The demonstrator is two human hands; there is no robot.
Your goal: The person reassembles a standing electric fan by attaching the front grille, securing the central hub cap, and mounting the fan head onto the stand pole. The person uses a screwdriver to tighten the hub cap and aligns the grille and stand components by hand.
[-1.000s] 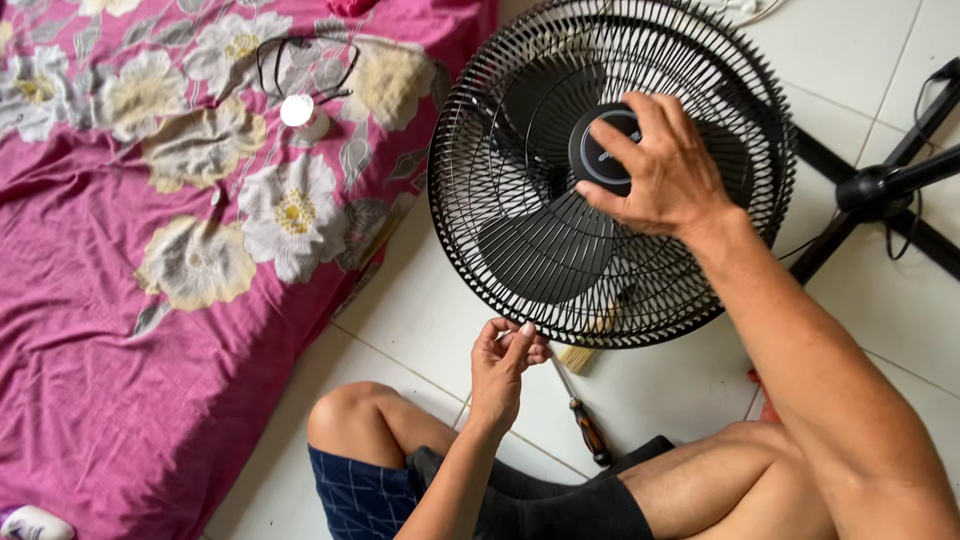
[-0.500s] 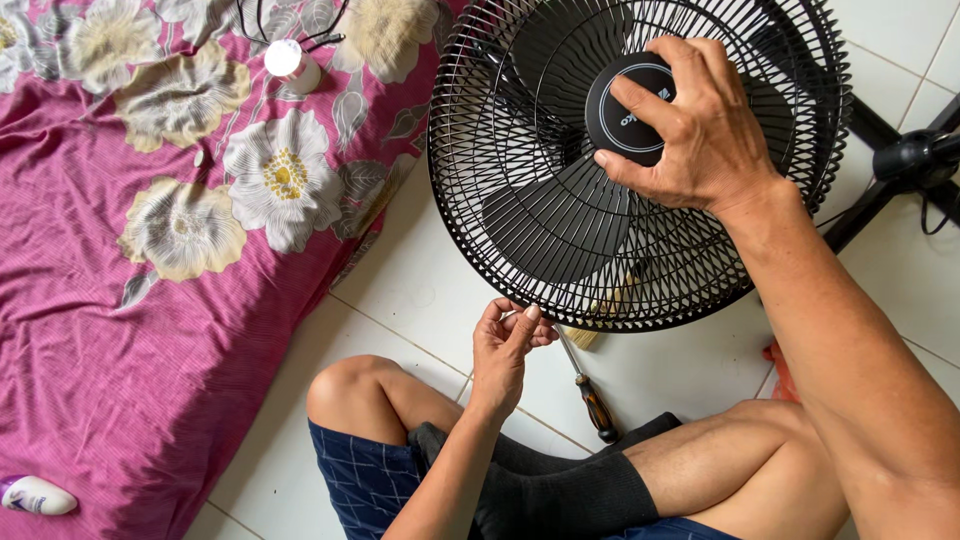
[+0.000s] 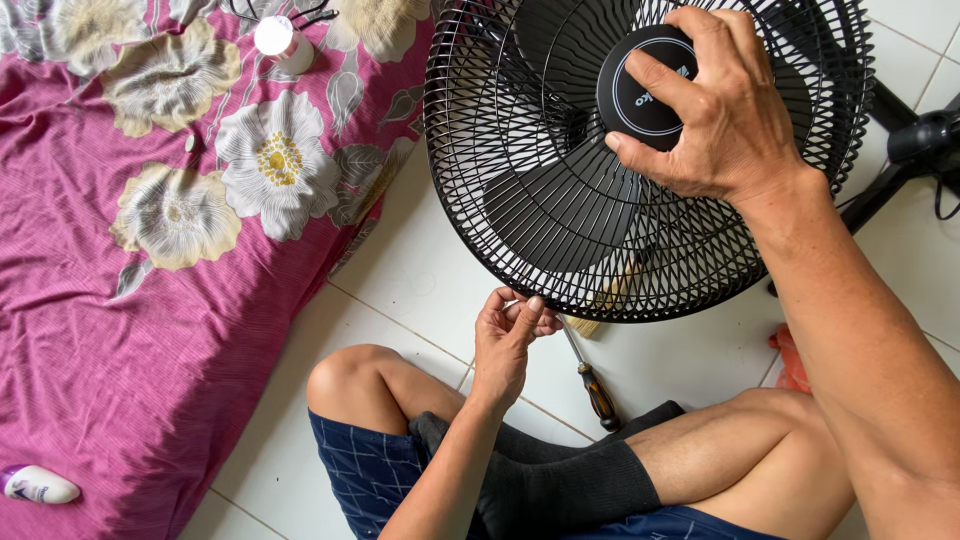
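A black fan head with a wire grille (image 3: 520,150) lies tilted on the white tiled floor in front of my crossed legs. My right hand (image 3: 715,110) grips the round black centre cap (image 3: 640,95) of the grille. My left hand (image 3: 510,335) is at the grille's lower rim, its fingertips pinched together on something small that I cannot make out. A screwdriver (image 3: 590,380) with a dark and orange handle lies on the tiles just right of my left hand, its tip pointing toward the grille.
A pink floral mattress (image 3: 120,300) fills the left side, with a small white jar (image 3: 278,40) and a black cable on it, and a white bottle (image 3: 35,485) at its lower corner. A black fan stand (image 3: 915,150) lies at right. A straw brush (image 3: 605,300) shows under the grille.
The view has shifted so the fan sits higher and closer. My right hand stays on the centre cap; my left hand has risen slightly to the grille's lower rim.
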